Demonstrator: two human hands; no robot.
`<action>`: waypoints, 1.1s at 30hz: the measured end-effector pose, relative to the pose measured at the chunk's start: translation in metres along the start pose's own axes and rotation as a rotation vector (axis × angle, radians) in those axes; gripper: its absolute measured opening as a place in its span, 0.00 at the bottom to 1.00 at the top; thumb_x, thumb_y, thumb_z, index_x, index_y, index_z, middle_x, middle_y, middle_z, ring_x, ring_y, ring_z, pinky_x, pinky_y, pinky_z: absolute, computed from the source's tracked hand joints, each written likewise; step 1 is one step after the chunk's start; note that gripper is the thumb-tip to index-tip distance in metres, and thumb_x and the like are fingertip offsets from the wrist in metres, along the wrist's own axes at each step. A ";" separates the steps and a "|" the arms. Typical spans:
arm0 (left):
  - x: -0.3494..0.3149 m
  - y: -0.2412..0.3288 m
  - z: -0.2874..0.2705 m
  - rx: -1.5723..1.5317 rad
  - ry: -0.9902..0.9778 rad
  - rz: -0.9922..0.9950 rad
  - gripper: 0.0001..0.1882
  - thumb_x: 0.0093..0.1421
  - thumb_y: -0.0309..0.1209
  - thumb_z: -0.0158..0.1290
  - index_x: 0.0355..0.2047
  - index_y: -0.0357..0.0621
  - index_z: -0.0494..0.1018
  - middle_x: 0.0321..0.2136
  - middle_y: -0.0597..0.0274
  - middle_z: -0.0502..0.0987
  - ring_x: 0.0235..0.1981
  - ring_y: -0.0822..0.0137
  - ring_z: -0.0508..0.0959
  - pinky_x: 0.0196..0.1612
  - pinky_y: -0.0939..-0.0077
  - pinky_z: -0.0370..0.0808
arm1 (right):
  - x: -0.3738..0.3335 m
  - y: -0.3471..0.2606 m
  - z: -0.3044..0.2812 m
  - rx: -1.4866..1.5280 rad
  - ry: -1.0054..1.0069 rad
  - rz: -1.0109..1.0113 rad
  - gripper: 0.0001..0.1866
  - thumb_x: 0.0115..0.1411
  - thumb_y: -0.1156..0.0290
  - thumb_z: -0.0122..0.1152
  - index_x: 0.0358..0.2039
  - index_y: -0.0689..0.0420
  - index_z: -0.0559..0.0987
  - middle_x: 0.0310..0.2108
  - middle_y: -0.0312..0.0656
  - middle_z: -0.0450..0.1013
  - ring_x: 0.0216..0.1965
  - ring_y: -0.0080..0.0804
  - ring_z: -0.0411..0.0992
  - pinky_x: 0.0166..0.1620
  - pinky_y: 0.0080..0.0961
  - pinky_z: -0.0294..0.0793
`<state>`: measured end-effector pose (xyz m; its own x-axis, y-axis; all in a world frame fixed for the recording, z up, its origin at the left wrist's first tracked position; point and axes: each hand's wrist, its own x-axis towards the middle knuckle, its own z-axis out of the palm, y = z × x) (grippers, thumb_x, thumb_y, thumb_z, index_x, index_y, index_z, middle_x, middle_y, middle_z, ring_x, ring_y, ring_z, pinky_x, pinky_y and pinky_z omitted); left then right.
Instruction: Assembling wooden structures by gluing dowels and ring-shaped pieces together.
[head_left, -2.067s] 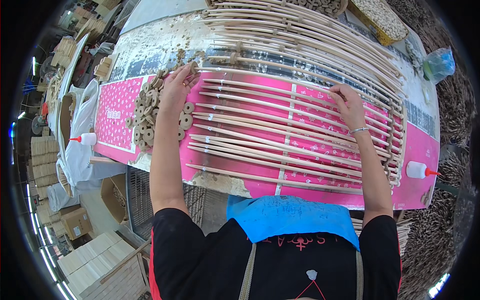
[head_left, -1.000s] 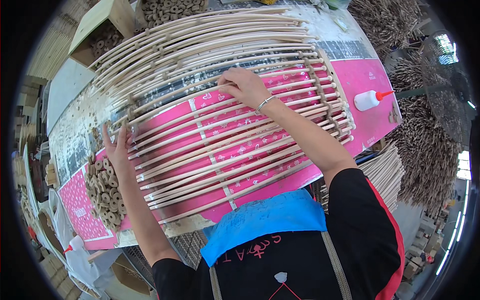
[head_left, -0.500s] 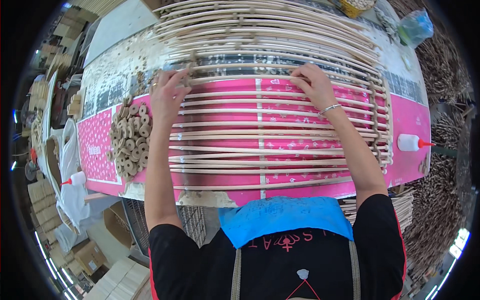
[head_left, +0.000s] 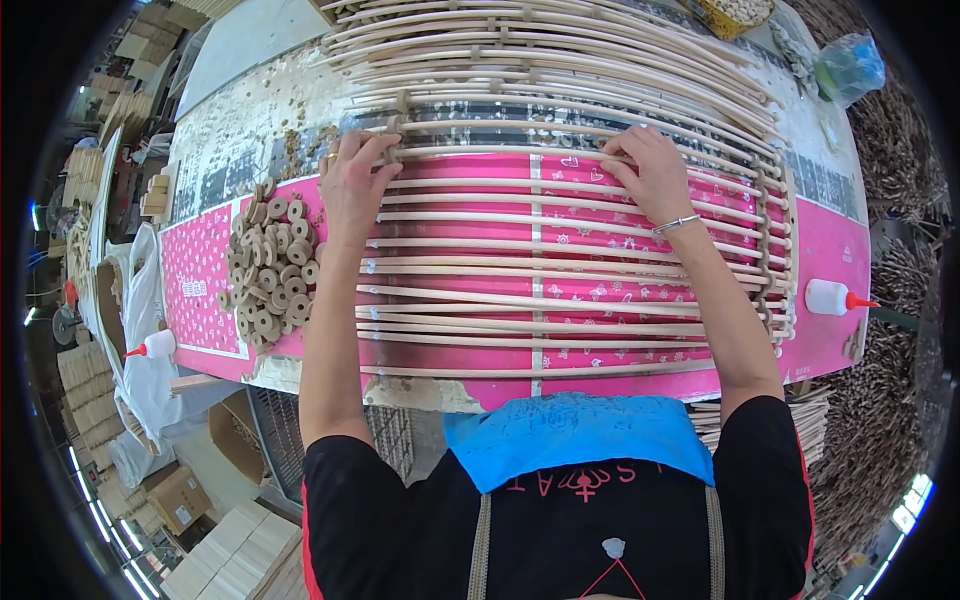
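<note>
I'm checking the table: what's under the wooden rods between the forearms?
Pink patterned sheeting and a pale strip show between the rods; surface directly beneath each rod is covered.

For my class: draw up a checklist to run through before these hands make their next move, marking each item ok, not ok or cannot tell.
1. Right hand on a wooden rod: ok, fingertips close on it between its ends.
2. Left hand by the rods' left ends: ok.
3. Ring firmly gripped by the left hand: cannot tell, its fingers block the view.
4. Pile of rings nearby: ok, left of the left forearm.
5. Rods evenly spaced over the pink sheet: not ok, some near the body bunch together.
6. Right-side white squeeze bottle clear of the rods: ok.
</note>
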<state>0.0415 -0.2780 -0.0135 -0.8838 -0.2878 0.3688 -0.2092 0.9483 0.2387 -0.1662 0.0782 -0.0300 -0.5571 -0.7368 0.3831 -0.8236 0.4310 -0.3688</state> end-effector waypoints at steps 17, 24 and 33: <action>-0.006 0.011 -0.008 -0.002 0.033 -0.030 0.24 0.54 0.31 0.67 0.53 0.58 0.81 0.45 0.66 0.77 0.49 0.59 0.76 0.53 0.59 0.69 | -0.005 -0.008 -0.005 -0.094 0.110 -0.001 0.07 0.63 0.63 0.67 0.36 0.51 0.86 0.34 0.34 0.76 0.41 0.35 0.73 0.48 0.35 0.69; -0.043 -0.062 -0.049 -0.147 0.075 -0.365 0.15 0.64 0.31 0.60 0.51 0.47 0.81 0.36 0.59 0.83 0.40 0.59 0.83 0.45 0.63 0.77 | -0.024 -0.021 -0.019 0.101 -0.054 -0.019 0.07 0.60 0.65 0.70 0.33 0.55 0.85 0.30 0.38 0.76 0.38 0.38 0.75 0.45 0.37 0.72; -0.076 -0.078 -0.075 0.273 -0.107 -0.219 0.19 0.58 0.38 0.65 0.49 0.50 0.81 0.45 0.59 0.82 0.43 0.55 0.82 0.51 0.55 0.71 | -0.025 -0.019 -0.014 0.194 -0.181 0.102 0.08 0.62 0.69 0.68 0.37 0.59 0.83 0.31 0.40 0.73 0.36 0.38 0.73 0.42 0.32 0.72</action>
<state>0.1561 -0.3402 0.0069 -0.8412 -0.4865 0.2359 -0.4901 0.8704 0.0474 -0.1377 0.0961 -0.0204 -0.5937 -0.7833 0.1843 -0.7185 0.4130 -0.5596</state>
